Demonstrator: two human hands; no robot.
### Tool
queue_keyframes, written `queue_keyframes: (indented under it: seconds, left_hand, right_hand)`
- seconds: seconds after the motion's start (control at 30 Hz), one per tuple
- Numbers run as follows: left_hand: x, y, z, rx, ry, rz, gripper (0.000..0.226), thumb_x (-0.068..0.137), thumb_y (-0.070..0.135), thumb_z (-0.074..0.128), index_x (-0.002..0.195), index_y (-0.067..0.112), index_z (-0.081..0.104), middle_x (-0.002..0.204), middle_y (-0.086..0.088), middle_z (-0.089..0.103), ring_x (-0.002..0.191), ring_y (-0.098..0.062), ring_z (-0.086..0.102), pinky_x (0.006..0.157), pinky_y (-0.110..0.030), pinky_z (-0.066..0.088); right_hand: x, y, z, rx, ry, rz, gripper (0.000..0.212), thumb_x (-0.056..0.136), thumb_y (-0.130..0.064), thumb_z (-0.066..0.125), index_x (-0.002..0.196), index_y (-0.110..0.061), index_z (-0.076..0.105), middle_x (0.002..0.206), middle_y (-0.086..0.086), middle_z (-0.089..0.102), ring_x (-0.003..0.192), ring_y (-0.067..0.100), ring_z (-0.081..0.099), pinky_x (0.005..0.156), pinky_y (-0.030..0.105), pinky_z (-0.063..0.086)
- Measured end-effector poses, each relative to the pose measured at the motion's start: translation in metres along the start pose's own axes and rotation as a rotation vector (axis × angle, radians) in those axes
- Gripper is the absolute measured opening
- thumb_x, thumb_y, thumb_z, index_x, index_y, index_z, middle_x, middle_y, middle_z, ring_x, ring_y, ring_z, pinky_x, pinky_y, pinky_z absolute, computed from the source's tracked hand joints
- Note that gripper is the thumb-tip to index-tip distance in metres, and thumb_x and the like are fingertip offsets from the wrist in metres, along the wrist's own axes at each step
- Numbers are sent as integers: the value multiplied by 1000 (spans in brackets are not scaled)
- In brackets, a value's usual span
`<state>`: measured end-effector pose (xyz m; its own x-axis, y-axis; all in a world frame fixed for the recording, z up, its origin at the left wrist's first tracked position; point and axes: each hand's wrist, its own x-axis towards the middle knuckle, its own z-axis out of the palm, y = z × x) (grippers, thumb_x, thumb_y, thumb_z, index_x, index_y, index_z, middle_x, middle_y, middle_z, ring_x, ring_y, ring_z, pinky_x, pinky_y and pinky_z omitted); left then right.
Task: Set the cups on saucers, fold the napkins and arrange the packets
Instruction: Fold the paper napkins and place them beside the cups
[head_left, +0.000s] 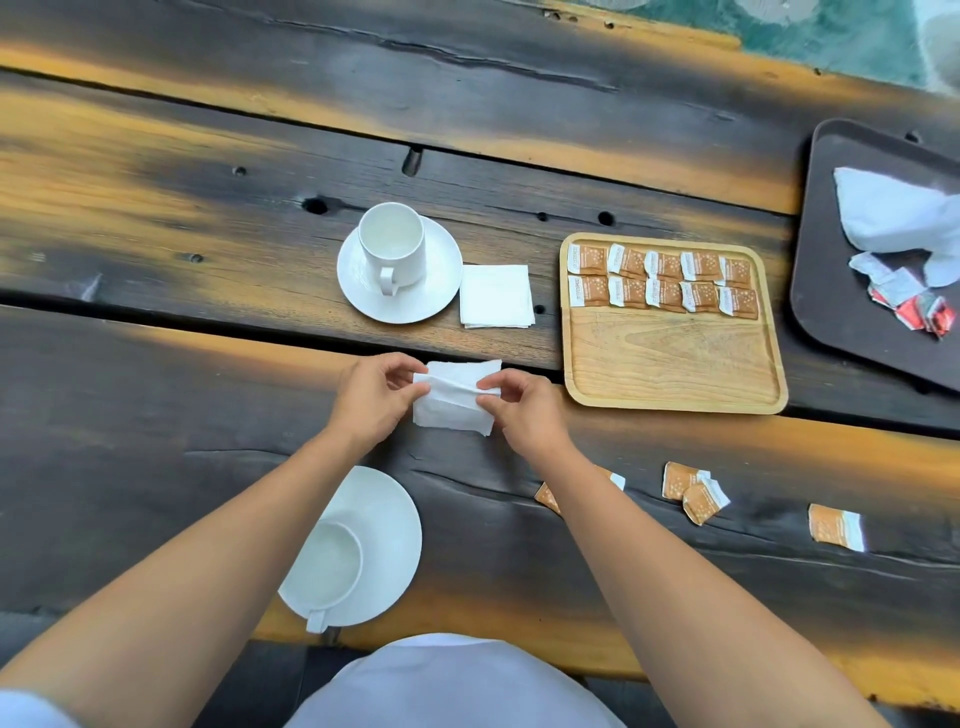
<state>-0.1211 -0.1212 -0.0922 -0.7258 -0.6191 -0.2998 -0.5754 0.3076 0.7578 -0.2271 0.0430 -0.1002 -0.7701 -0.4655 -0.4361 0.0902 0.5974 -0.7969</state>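
My left hand (371, 397) and my right hand (524, 410) both pinch a white napkin (454, 410) just above the table, creasing it across its middle. A folded napkin (496, 296) lies beside the far cup (392, 244), which stands on its saucer (436, 291). A second cup (324, 569) stands on the near saucer (387, 525) under my left forearm. On the wooden tray (675, 358) two rows of several orange packets (665, 280) line the far side. Loose orange packets (696, 491) lie on the table at the right.
A dark tray (826, 291) at the right edge holds crumpled white napkins (888, 213) and red-and-white packets (919, 306). The table is rough dark and orange planks with gaps and holes. Its near edge runs just in front of my lap.
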Motion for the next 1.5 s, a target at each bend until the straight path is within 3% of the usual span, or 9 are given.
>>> queue_keyframes:
  seconds: [0.1, 0.23, 0.4, 0.57, 0.7, 0.9, 1.1, 1.3, 1.5]
  left_hand:
    - [-1, 2, -4, 50, 24, 54, 8, 77, 21, 81, 83, 23, 76, 86, 6, 65, 84, -11, 55, 77, -24, 44]
    - [-2, 6, -9, -259, -16, -18, 8, 80, 12, 79, 80, 11, 71, 100, 0, 70, 94, -8, 60, 87, -21, 44]
    - [-5, 15, -10, -701, -219, -310, 19, 96, 16, 60, 78, 16, 54, 76, -4, 65, 62, -9, 61, 66, -25, 47]
    - [-10, 14, -9, -921, -373, -597, 24, 94, 23, 63, 107, 3, 65, 104, -15, 75, 88, -25, 75, 72, -42, 62]
    - [-18, 9, -15, -913, -375, -671, 26, 93, 9, 62, 114, -6, 64, 108, -20, 73, 88, -29, 74, 71, -43, 62]
    - [-32, -10, -30, -902, -298, -648, 32, 95, 5, 58, 126, -5, 58, 122, -23, 67, 113, -37, 65, 90, -49, 54]
    - [-50, -36, -75, -854, -288, -600, 31, 88, 1, 67, 119, 0, 65, 111, -19, 73, 96, -31, 73, 69, -40, 63]
    - [-73, -92, -138, -765, -174, -557, 30, 89, 1, 66, 118, -2, 65, 107, -19, 72, 86, -26, 72, 69, -37, 63]
    - [-104, -151, -197, -673, -129, -546, 15, 88, 3, 69, 103, 1, 69, 96, -15, 73, 61, -13, 73, 56, -29, 61]
  right_hand:
    - [-1, -5, -4, 15, 21, -32, 14, 80, -18, 76, 78, -30, 70, 70, -6, 54, 64, 13, 52, 66, 26, 43]
    - [-2, -16, -9, 59, 88, -61, 18, 78, -24, 76, 69, -36, 65, 96, -8, 54, 102, 17, 54, 93, 30, 42]
    - [-5, -27, -10, 427, -17, 122, 19, 88, -20, 69, 76, -17, 55, 80, 4, 61, 75, 18, 54, 69, 32, 42]
    - [-8, -28, -4, 671, -148, 415, 9, 91, -16, 66, 85, -13, 60, 89, 9, 70, 80, 24, 66, 76, 42, 56]
    - [-14, -23, -3, 688, -249, 529, 21, 89, -1, 65, 110, 0, 65, 108, 18, 73, 98, 31, 71, 82, 43, 60]
    - [-27, -26, 19, 609, -262, 522, 23, 83, 7, 68, 105, 1, 65, 96, 16, 75, 78, 25, 75, 62, 33, 62]
    - [-47, -52, 60, 502, -193, 434, 15, 81, 8, 70, 89, -5, 66, 88, 12, 74, 65, 20, 74, 52, 28, 58]
    - [-82, -91, 132, 382, -173, 333, 22, 82, 4, 70, 104, 7, 65, 95, 19, 72, 66, 21, 70, 54, 29, 60]
    - [-122, -110, 215, 243, -114, 321, 17, 80, 2, 74, 94, -1, 64, 100, 21, 69, 70, 29, 68, 69, 44, 62]
